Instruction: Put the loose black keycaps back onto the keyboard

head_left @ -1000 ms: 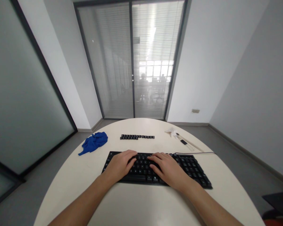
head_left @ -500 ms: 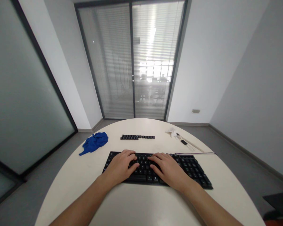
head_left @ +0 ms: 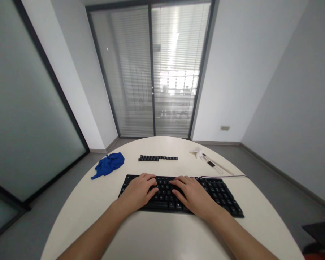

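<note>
A black keyboard [head_left: 220,195] lies across the near half of the table. My left hand [head_left: 138,192] rests on its left part, fingers bent over the keys and thumb apart. Over the middle keys lies my right hand [head_left: 194,194], its fingers spread and its thumb pointing inward. Neither hand grips anything that I can see. Some fingertips are hidden among the dark keys. Beyond the keyboard, several loose black keycaps [head_left: 149,158] are lined up in rows on the table.
A crumpled blue cloth [head_left: 109,164] lies at the left on the round white table [head_left: 157,234]. At the right are a white tissue [head_left: 197,152], a thin light stick [head_left: 219,165] with a dark tip, and a small black-handled wire tool [head_left: 211,164]. The keyboard's cable [head_left: 230,176] runs off rightward.
My left thumb and hand have shifted very slightly left over the keys. My right hand and the things on the table look the same.
</note>
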Demonstrator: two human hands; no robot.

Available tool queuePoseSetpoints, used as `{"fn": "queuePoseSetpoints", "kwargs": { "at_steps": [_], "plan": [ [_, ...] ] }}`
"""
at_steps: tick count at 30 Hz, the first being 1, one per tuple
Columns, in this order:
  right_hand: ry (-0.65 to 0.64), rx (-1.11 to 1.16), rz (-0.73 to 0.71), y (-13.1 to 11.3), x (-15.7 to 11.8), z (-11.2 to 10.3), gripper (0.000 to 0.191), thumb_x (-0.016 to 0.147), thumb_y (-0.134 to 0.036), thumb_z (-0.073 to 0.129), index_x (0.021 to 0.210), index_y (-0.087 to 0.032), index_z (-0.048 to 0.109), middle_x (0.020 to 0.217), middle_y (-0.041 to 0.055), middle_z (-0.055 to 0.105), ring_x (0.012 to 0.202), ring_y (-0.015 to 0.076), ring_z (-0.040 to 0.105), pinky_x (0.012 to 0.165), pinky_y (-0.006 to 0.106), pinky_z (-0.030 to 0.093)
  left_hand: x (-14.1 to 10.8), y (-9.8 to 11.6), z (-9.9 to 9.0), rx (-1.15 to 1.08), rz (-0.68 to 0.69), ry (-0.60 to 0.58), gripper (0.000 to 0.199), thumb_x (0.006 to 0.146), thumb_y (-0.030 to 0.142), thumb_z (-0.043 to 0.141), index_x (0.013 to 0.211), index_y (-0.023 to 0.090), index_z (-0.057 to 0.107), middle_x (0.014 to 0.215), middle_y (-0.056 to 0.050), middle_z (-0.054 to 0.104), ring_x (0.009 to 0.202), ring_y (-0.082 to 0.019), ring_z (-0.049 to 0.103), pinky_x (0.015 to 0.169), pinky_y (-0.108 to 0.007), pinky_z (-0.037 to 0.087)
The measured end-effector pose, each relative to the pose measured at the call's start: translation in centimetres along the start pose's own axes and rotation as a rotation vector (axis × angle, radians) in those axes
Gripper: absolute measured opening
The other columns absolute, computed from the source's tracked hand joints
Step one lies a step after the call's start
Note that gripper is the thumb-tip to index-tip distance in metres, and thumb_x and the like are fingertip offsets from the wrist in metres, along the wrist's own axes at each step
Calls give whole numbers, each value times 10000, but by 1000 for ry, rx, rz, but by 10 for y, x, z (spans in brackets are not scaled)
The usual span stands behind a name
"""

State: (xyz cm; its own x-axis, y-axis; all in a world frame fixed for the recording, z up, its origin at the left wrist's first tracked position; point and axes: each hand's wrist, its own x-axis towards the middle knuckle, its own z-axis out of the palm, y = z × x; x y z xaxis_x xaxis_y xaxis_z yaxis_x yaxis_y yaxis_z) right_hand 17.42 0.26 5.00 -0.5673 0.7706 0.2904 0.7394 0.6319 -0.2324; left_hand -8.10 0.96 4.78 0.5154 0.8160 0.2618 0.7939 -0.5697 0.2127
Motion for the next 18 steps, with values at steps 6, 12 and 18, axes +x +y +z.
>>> {"fn": "queuePoseSetpoints", "kwargs": {
  "at_steps": [6, 12, 18],
  "plan": [
    [2, -3, 1, 1, 1, 1, 292, 990, -283, 537, 1257, -228, 642, 1182, 87, 675, 1076, 256, 616, 971, 430, 468, 1, 0, -4, -27, 33, -18, 198, 964, 353, 591, 1082, 206, 654, 1227, -74, 667, 1152, -269, 587, 1014, -408, 455],
    [-2, -7, 0, 1, 1, 0, 285, 989, -278, 537, 1247, -223, 647, 1164, 86, 679, 1055, 250, 624, 963, 427, 470, 31, -10, -7, 82, -45, -8, 178, 988, 328, 545, 1058, 206, 653, 1093, -47, 697, 1034, -237, 624, 921, -356, 490],
    [-3, 3, 3, 1, 0, 0, 289, 996, -291, 527, 1252, -229, 645, 1169, 83, 678, 1065, 251, 619, 971, 424, 462, 84, -38, 6, 271, -70, 33, 235, 952, 188, 568, 1176, 195, 636, 1187, -85, 656, 1116, -258, 567, 951, -375, 471]
  ]
}}
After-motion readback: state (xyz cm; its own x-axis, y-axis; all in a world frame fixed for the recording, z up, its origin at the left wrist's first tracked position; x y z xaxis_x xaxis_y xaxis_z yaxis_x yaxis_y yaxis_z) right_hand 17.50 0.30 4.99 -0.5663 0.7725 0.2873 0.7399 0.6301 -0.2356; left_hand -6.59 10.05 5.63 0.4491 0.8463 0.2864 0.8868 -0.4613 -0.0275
